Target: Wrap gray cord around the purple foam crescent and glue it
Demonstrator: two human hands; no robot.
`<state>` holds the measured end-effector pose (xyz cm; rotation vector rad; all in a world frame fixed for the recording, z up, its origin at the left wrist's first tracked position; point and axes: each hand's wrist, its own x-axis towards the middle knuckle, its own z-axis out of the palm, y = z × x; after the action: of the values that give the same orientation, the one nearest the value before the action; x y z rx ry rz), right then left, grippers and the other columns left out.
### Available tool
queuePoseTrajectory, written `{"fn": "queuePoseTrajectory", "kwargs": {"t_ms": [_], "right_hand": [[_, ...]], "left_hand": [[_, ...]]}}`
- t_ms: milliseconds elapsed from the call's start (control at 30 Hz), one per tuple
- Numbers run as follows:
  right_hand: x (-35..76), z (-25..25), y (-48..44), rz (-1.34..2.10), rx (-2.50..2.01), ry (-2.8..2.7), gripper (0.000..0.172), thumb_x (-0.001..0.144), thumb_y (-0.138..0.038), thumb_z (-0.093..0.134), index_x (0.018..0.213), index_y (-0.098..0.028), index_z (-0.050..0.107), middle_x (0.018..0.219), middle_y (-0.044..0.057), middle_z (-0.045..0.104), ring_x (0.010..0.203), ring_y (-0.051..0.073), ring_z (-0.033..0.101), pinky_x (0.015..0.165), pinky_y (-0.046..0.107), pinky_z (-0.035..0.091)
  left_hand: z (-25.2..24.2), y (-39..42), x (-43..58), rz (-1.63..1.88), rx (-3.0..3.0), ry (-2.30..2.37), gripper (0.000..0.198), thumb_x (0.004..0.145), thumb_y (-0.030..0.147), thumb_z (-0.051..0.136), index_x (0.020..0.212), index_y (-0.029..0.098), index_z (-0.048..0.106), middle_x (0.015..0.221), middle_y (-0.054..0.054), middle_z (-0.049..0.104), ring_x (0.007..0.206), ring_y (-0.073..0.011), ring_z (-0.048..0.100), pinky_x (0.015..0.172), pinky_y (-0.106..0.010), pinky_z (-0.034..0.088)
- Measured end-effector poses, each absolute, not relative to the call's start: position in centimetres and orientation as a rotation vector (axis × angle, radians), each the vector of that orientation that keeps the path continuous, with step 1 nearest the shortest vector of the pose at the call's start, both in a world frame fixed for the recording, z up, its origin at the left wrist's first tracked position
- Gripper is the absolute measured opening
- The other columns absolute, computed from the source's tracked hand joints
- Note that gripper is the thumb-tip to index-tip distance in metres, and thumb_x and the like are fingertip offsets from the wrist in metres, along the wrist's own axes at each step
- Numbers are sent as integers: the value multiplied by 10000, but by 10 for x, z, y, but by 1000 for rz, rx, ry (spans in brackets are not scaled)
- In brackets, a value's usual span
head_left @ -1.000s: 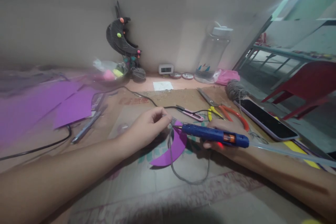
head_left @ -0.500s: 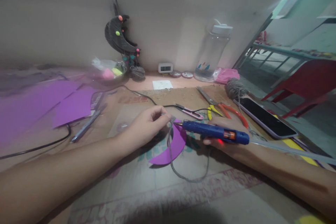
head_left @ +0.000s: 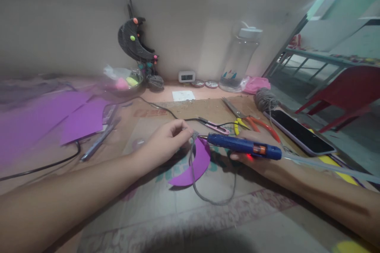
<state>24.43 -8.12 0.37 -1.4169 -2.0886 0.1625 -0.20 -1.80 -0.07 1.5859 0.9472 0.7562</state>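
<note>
Below L grip (head_left: pixel 170 139) curves purple crescent (head_left: pixel 203 160), top pinched, w/ R grip (head_left: pixel 259 136) clutching glue gun (head_left: pixel 231 144).

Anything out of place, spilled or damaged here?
No clear spill or damage around the crescent or glue gun. Slightly untidy: the black cord crosses the pink snips and might snag. Small bits litter the cardboard by the white paper. The far left is too blurred to judge.
</note>
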Motion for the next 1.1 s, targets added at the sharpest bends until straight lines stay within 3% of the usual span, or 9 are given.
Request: {"fn": "queuePoseTrajectory", "kwargs": {"t_ms": [567,767,900,1000,1100], "right_hand": [[248,15,-76,244,-1482,-2014,269,789,-496,625,716,-247,555,646,10,590,560,189,564,484,320,447],[247,36,-80,350,-1425,-1910,210,880,-423,539,975,-235,539,885,40,642,775,210,635,663,353,526],[238,53,-61,417,-1325,-1879,279,844,-441,611,1036,-243,566,961,53,673,873,234,651,757,373,535],[231,69,-28,237,-1386,-1833,323,775,-422,684,1013,-209,638,960,61,698,922,264,651,819,380,520],[229,78,19,183,-1574,-1845,306,822,-402,637,1007,-162,676,973,91,714,959,282,642,835,368,497]], "left_hand": [[0,-19,-2,742,1638,947,264,893,350,499,691,186,453,628,51,471,577,-97,433,559,-225,327],[-5,-18,-3,760,1638,913,243,900,362,495,736,185,485,645,39,500,608,-111,459,578,-231,346],[-6,-18,-2,761,1596,889,265,894,392,504,729,186,478,620,41,484,576,-113,447,553,-234,333],[-5,-18,-2,775,1626,886,258,892,377,506,719,187,478,619,39,482,582,-115,447,567,-237,337],[-4,-18,-2,775,1662,914,251,881,362,511,703,188,482,631,30,495,595,-122,454,573,-239,341]]}}
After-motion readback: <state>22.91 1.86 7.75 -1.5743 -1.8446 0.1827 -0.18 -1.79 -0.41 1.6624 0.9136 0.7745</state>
